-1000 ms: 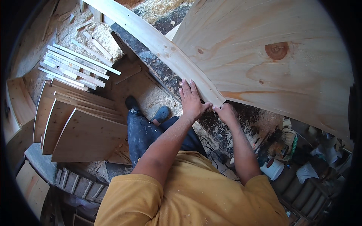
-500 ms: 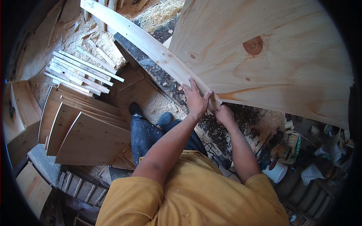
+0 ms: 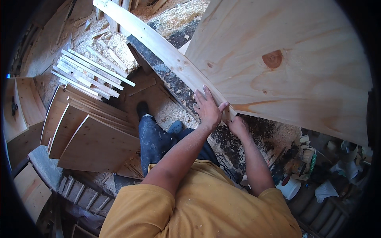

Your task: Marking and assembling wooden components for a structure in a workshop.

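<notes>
A long, pale wooden board [image 3: 158, 43] runs diagonally from the far left towards me along the workbench [image 3: 174, 81]. On its near end lies my left hand [image 3: 209, 110], fingers stretched out and apart, thumb across towards the right edge. My right hand [image 3: 239, 126] is closed at the board's near tip, just right of the left hand; its fingertips are partly hidden there. Right beside the board sits a large knotty wood panel [image 3: 285, 79], its edge close to both hands.
Thin wood strips [image 3: 89, 75] are stacked at left, above several curved-edge panels [image 3: 99, 144] standing in a row. Sawdust [image 3: 178, 20] covers parts of the bench and floor. A white bucket [image 3: 291, 188] and scraps lie at lower right. Cables [image 3: 226, 166] hang near my waist.
The view has turned slightly, so the board and left-hand stacks appear a little further right. Both hands stay at the board's near end, with little visible movement along it.
</notes>
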`<action>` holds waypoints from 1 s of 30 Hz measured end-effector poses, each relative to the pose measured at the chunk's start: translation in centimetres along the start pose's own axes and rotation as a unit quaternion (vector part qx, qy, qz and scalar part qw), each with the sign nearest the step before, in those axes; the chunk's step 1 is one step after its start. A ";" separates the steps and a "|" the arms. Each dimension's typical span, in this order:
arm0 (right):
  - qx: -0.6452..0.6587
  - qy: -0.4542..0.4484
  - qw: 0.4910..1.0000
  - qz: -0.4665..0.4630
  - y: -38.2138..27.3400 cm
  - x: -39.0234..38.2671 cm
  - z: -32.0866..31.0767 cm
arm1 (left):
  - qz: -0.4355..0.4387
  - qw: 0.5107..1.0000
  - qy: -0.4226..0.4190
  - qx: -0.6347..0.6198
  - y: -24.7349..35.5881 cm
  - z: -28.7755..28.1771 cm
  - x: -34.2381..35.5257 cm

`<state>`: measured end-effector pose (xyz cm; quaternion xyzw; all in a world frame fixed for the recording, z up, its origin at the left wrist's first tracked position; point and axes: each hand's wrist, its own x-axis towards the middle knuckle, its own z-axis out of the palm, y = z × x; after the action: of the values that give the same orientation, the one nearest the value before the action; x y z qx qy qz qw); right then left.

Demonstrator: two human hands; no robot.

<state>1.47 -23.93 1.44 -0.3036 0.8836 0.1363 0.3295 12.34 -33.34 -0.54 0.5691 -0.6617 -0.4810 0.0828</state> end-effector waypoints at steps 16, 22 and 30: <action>0.001 -0.006 1.000 0.005 0.7 1.0 0.2 | 0.128 0.990 -0.024 0.060 -2.3 1.0 1.8; 0.016 -0.029 0.999 0.026 -0.4 0.4 -0.3 | 0.196 0.979 -0.013 0.052 -5.8 2.5 2.4; 0.016 -0.008 1.000 0.008 -0.5 0.6 -0.1 | 0.217 0.972 -0.048 0.075 -6.3 1.5 2.2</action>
<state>1.40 -24.61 1.08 -0.2897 0.8854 0.1277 0.3402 14.89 -33.67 -6.90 0.3932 -0.8066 -0.4273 0.1103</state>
